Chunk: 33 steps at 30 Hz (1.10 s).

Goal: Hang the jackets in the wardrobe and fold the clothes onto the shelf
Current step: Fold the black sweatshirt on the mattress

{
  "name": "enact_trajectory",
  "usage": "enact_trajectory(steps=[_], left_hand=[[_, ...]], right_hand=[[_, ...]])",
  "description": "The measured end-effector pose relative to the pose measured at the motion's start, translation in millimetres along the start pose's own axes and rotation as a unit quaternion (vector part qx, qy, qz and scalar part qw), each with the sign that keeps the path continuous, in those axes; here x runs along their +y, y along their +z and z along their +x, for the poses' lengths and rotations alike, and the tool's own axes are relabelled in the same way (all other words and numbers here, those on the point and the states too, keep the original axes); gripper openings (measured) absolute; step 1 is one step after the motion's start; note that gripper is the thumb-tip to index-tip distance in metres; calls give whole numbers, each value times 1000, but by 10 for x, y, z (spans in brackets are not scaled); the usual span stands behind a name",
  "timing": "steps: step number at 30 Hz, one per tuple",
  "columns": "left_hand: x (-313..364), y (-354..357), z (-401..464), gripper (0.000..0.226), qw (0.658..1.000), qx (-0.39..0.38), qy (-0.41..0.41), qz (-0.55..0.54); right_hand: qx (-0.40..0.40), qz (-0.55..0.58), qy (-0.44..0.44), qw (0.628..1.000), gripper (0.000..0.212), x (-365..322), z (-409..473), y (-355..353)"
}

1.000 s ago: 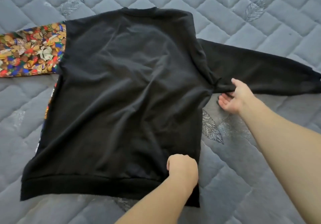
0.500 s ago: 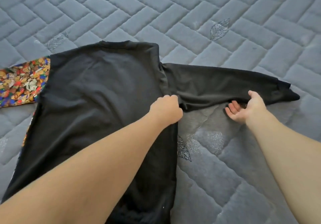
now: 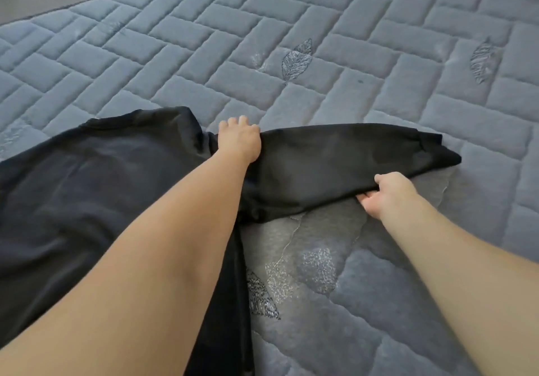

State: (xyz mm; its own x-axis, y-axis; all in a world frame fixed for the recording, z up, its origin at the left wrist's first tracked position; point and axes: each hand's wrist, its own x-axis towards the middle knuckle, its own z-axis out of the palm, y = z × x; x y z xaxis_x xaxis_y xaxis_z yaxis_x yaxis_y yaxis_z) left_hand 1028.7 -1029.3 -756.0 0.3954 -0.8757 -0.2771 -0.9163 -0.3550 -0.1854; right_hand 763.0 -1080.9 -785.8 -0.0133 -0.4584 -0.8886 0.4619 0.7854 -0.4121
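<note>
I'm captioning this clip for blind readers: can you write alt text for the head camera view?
A person's left hand presses on the shoulder seam of a black sweatshirt spread on a grey quilted mattress, while the right hand grips the lower edge of its outstretched sleeve.

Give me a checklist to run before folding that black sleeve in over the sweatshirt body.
1. Left hand on the shoulder seam of the black sweatshirt: ok.
2. Right hand grips the sleeve at its lower edge: ok.
3. Sleeve flat, untwisted: ok, apart from the cuff, which is rumpled.
4. Body smooth: not ok, wrinkles near the shoulder.
5. Far sleeve already folded: cannot tell, out of view.
6. Mattress gives room around the garment: ok.
</note>
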Motion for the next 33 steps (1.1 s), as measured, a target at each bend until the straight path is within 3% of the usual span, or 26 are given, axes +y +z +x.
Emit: enact_trajectory(steps=[3,4,6,7,8,9,11,12,14,17,20,22,25,27,29,33], left_hand=[[206,-139,102,24,983,126,7,-133],[275,-187,126,22,973,154,17,-173],[388,-265,150,30,956,145,76,-242],[417,-279,139,39,950,111,114,-270],[411,-263,121,47,946,82,148,-276],[373,-231,85,53,948,71,169,-262],[207,-103,-50,55,959,96,155,-218],[79,-8,-165,55,964,120,115,-210],[-260,261,-494,58,967,124,-9,-222],[-794,788,-1087,64,968,-1,-150,-203],[-1319,1221,-1594,69,975,-96,-94,-175],[-1742,1414,-1755,70,983,-75,-54,-160],[-2393,1609,-1814,68,967,-29,-172,-183],[-2804,1749,-1833,69,946,-42,-255,-197],[-3118,1884,-1818,70,945,-54,-257,-196],[-3386,2016,-1573,67,953,6,-232,-196]], right_hand=[[-31,-31,-85,995,44,-168,-60,-127],[-10,-73,-92,993,52,-266,-59,-156],[141,-203,-119,962,56,-407,-223,-124],[236,-384,-178,875,52,-417,-278,-163],[273,-519,-198,785,51,-409,-334,-166],[279,-546,-194,766,52,-367,-345,-145],[288,-242,-243,894,59,-231,-330,10],[289,-225,-268,891,63,-54,-452,95],[255,-396,-404,784,63,393,-594,283],[15,-607,-510,609,59,1175,-693,800],[-159,-735,-466,467,61,1936,-741,1319],[-216,-777,-435,402,63,2345,-712,1597],[-204,-813,-436,328,64,2740,-577,1938],[-178,-824,-450,294,64,2971,-501,2161],[-146,-820,-475,284,67,3177,-424,2454],[-47,-790,-522,318,75,3311,-201,3107]])
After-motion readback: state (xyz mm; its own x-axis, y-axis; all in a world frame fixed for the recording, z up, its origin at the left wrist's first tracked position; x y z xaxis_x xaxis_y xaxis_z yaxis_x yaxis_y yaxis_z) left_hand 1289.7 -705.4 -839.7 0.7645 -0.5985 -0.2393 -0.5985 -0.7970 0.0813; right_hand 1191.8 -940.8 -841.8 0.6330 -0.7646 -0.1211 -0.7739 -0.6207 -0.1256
